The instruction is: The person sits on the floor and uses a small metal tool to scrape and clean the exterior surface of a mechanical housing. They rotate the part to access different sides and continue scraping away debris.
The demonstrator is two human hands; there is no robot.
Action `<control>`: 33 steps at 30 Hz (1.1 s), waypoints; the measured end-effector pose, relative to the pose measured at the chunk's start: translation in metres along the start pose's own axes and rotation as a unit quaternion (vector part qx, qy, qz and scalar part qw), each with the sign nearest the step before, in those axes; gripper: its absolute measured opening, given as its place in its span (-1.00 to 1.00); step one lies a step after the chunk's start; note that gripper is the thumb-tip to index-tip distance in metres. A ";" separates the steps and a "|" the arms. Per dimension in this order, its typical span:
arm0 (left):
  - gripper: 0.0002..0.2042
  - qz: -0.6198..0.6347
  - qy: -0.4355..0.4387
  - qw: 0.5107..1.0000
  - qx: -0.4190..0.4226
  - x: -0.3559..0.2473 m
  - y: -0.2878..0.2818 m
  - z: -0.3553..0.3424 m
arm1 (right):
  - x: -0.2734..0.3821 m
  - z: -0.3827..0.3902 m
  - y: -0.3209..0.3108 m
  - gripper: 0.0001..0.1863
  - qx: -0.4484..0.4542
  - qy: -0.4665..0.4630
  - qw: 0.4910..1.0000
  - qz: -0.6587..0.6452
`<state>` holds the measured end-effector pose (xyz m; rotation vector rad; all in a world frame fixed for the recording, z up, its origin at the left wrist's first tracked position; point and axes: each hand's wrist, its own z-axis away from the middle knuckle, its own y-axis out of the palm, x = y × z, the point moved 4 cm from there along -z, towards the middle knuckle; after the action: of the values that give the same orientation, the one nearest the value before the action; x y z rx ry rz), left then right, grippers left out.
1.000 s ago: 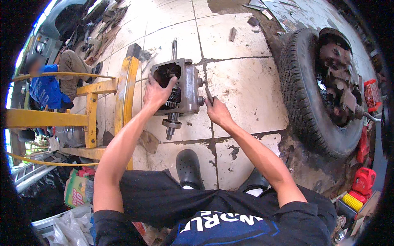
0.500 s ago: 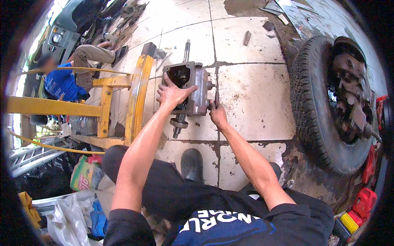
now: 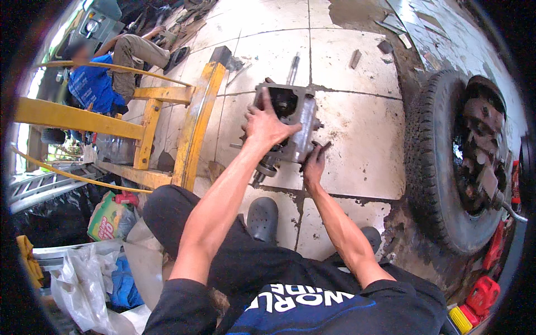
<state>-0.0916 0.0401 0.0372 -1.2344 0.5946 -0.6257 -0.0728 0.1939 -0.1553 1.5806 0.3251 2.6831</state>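
A grey metal gearbox (image 3: 302, 125) stands on the tiled floor in front of me. Its upper side is an open cavity with dark gears inside, a thin shaft (image 3: 293, 70) sticks out at the far end, and a flanged shaft (image 3: 262, 173) at the near end. My left hand (image 3: 267, 127) spans the cavity and grips the casing, thumb over the right wall, fingers toward the left wall. At the near right corner my right hand (image 3: 315, 163) is against the casing, its visible fingers apart and darkened with grime. Any fingers beneath the casing are hidden.
A yellow steel frame (image 3: 195, 128) stands to the left. Beyond it a person in a blue shirt (image 3: 92, 86) sits on the floor. A large tyre with a hub (image 3: 438, 167) stands at the right. Plastic bags (image 3: 84, 285) lie near left, a red container (image 3: 482, 295) near right.
The gearbox has shifted right and tipped slightly on the floor, my left hand going with it. My right hand's fingers have spread outward at the corner. The view has shifted somewhat too.
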 end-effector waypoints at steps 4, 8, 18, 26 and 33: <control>0.41 -0.012 0.032 0.999 0.039 -0.013 -0.003 0.010 | 0.001 -0.003 -0.013 -0.33 -0.057 -0.026 0.998 0.027; 0.28 0.113 0.072 0.990 -0.041 0.010 -0.004 0.005 | -0.001 -0.019 -0.023 -0.28 -0.053 -0.002 0.997 -0.062; -0.34 0.388 -0.090 0.915 -0.060 0.138 0.054 -0.015 | 0.049 -0.089 -0.022 -0.24 0.126 0.054 0.990 -0.024; -0.46 0.383 -0.115 0.910 -0.114 0.131 0.081 -0.012 | 0.027 -0.088 -0.015 -0.20 0.185 -0.032 0.979 -0.079; -0.40 0.267 -0.115 0.956 -0.042 0.155 0.088 -0.027 | 0.029 -0.067 0.005 -0.33 0.186 0.078 0.959 -0.198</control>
<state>0.0061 -0.0705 -0.0664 -1.1388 0.7257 -0.0033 -0.1442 0.1806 -0.1607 1.1944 1.0792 2.5269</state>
